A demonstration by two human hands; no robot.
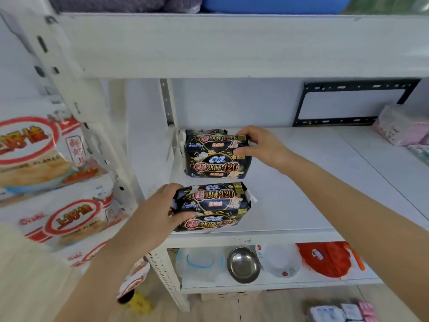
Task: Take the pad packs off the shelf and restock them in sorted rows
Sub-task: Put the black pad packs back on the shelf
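On middle shelf (301,187), far left: I had left grip (157,212) clamped on front stack (216,203) of pad packs at shelf lip, right grip (262,147) pinching top pack (216,141) of rear stack (218,167). Risk as I judged: slick wrappers sliding, front stack tipping off lip.
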